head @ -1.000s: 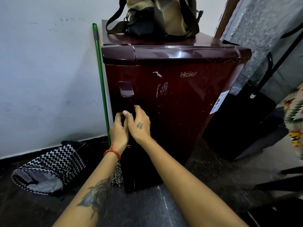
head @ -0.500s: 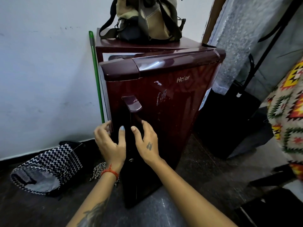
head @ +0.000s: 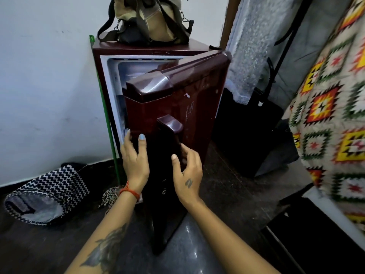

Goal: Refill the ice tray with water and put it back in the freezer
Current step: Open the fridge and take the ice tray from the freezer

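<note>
A small maroon fridge (head: 158, 48) stands against the white wall with its door (head: 183, 99) swung partly open toward me. Behind the door's top edge the white, frosty freezer compartment (head: 134, 73) shows. No ice tray is in view. My left hand (head: 134, 157) holds the free edge of the door, thumb on the front and fingers round the back. My right hand (head: 187, 171) curls its fingers round the right side of the tall door handle (head: 167, 139).
A tan backpack (head: 150, 18) sits on top of the fridge. A green stick (head: 102, 99) leans on the wall at its left, with a zigzag-patterned bag (head: 49, 190) on the dark floor. A black case (head: 246, 133) and a patterned blanket (head: 331, 115) are on the right.
The fridge door went from closed to partly open, swinging toward me. My left hand moved from the handle to the door's edge; the right hand stayed on the handle.
</note>
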